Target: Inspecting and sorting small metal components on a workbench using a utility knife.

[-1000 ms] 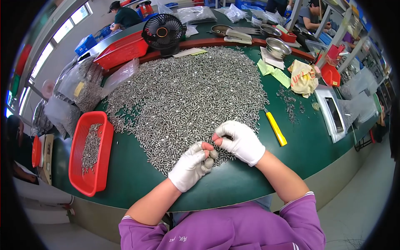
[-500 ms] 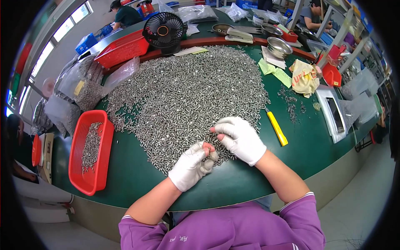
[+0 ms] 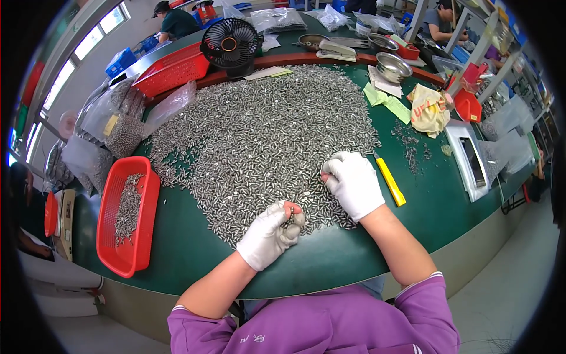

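Facing the green bench point(image 3: 330, 259), someone in a purple shirt point(image 3: 318, 318) has both gloved hands at a broad pile of small metal pins point(image 3: 277, 135) spread across the middle. The left hand point(image 3: 265, 237) is curled at the pile's near edge, thumb and finger close together; I can't tell whether a pin is pinched there. The right hand point(image 3: 355, 186) bends its fingertips down over the pins, its grip hidden from me too. A backward sweep of either wrist could send loose pins rolling off the bench front. The yellow cutter point(image 3: 390, 180) lies just beside the right hand, so a careless sideways move might knock it or nick a finger.
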